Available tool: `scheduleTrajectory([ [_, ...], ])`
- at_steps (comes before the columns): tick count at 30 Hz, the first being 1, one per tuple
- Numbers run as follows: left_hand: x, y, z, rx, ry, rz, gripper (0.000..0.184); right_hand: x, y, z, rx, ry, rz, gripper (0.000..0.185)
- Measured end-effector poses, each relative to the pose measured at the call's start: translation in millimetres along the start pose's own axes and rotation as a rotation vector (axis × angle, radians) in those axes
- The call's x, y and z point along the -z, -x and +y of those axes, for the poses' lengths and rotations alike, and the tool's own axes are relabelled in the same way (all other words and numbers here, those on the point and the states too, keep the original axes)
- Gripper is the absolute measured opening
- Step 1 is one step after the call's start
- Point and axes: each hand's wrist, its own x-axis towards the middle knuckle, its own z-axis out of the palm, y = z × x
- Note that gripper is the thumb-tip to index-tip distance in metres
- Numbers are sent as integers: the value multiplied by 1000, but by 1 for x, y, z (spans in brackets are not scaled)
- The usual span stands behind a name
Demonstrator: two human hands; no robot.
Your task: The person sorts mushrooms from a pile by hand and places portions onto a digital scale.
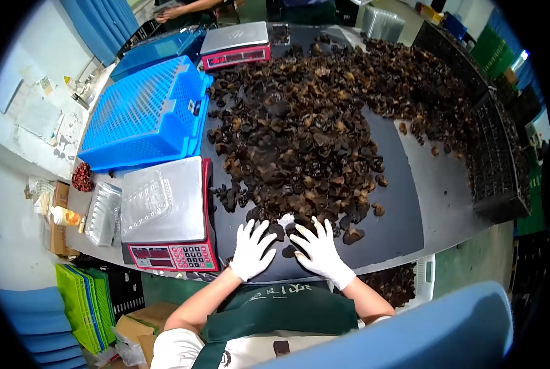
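Observation:
A wide heap of dark brown, ruffled wood ear mushrooms [299, 135] covers the middle of the dark table mat. At its near edge lies my left hand [252, 252] in a white glove, fingers spread and nothing gripped. My right hand [321, 252], also white-gloved, rests to the right with its fingers apart. A few loose mushroom pieces [289, 251] lie between the two hands, near the fingertips. Just beyond them shows a small whitish piece [285, 219], too small to make out.
To the left stands a red-sided scale [164, 224] with a clear plastic tray [147, 200] on its plate. Behind it are blue crates [143, 111] and a second scale [235, 46]. Black crates [496, 160] line the right side. Another person's hand [170, 13] shows at the back.

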Motion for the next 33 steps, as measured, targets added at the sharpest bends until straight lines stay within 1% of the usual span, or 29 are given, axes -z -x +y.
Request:
scheduleTrajectory([
  [1, 6, 11, 7, 85, 18, 13, 53, 5, 7, 0, -14, -30, 57, 44],
  [2, 9, 23, 10, 171, -8, -28, 63, 10, 15, 1, -28, -60, 112, 43],
  [3, 8, 32, 13, 255, -27, -43, 69, 18, 20, 5, -62, -45, 192, 41],
  [4, 7, 40, 15, 338, -49, -56, 75, 23, 29, 14, -189, -46, 180, 40],
  [5, -2, 51, 10, 392, -85, -85, 85, 18, 43, 26, -302, 70, 262, 46],
  [6, -6, 55, 9, 428, -105, -91, 89, 10, 55, 35, -412, 190, 342, 53],
  [8, -13, 49, 10, 404, -45, -53, 90, -6, 70, 44, -688, 219, 254, 69],
  [9, -15, 43, 15, 393, -63, -82, 89, -14, 73, 43, -711, 141, 142, 79],
  [10, -24, 39, 14, 329, -59, -64, 88, -19, 69, 32, -668, 137, 68, 77],
  [13, -29, 16, 21, 240, 81, -70, 82, -30, 49, 3, -403, -78, 76, 74],
  [14, -25, 11, 25, 229, 125, -39, 75, -29, 41, -5, -357, -152, 93, 72],
  [16, -2, 8, 30, 197, 98, 44, 67, -22, 28, -3, -264, -160, 191, 66],
  [17, 14, 9, 30, 166, 33, 89, 59, -13, 22, 0, -275, -150, 277, 58],
  [18, 32, 10, 35, 186, -60, 57, 54, -10, 19, 7, -284, -137, 355, 53],
  [20, 56, 25, 38, 302, -223, -163, 53, -8, 18, 33, -321, -53, 399, 50],
  [22, 50, 54, 24, 276, -430, -314, 53, 1, 15, 47, -359, -31, 394, 46],
  [23, 48, 63, 20, 217, -489, -299, 43, 4, 13, 50, -356, -33, 371, 45],
  [24, 45, 65, 19, 222, -487, -303, 43, 7, 10, 51, -353, -36, 347, 44],
  [26, 36, 66, 11, 296, -370, -468, 32, 12, 2, 47, -286, -120, 348, 42],
  [27, 38, 63, 7, 186, -386, -320, 24, 7, 2, 46, -235, -170, 319, 41],
  [28, 41, 57, 0, 222, -260, -368, 28, 3, -1, 43, -184, -222, 295, 40],
  [29, 40, 50, 0, 231, -186, -283, 29, 0, -3, 37, -173, -210, 334, 39],
  [30, 39, 42, 3, 241, -112, -200, 30, -2, -5, 31, -196, -118, 288, 47],
  [31, 38, 29, 8, 206, -34, -98, 46, 3, -16, 20, -240, -15, 230, 53],
  [32, 37, 17, 11, 253, 87, -129, 47, 6, -27, 10, -285, 88, 172, 60],
  [33, 35, 3, 14, 234, 95, -50, 45, -10, -30, 12, -277, 65, 134, 70],
])
